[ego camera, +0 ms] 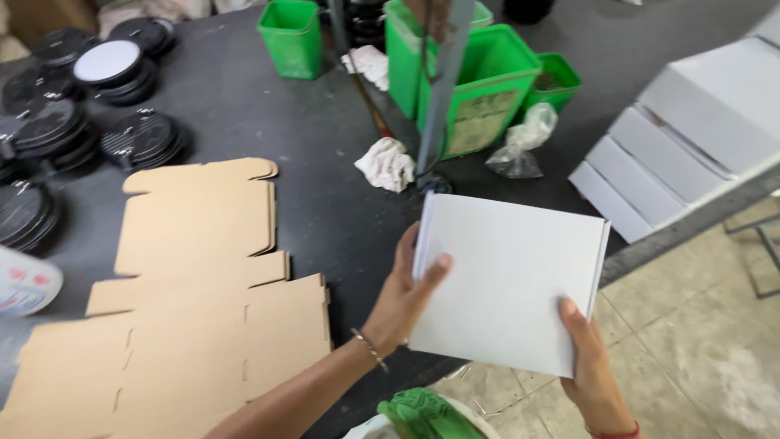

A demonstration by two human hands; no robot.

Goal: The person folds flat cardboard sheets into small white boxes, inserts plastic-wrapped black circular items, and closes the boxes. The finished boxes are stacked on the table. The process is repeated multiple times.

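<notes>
Dark worktable [268, 138], flat cardboard blanks [195, 301], black discs [138, 138], green bins [291, 36], white boxes [691, 138]

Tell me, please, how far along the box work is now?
Done: several closed white boxes lie stacked on the table's right end. In hand: the left hand and right hand hold one closed white box. Left: flat cardboard blanks still lie unfolded, beside stacks of black discs.

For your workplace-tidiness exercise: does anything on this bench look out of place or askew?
Yes. A crumpled white rag and a loose plastic bag lie among the green bins. The flat cardboard blanks overlap unevenly. The white box in both hands looks undamaged.
</notes>
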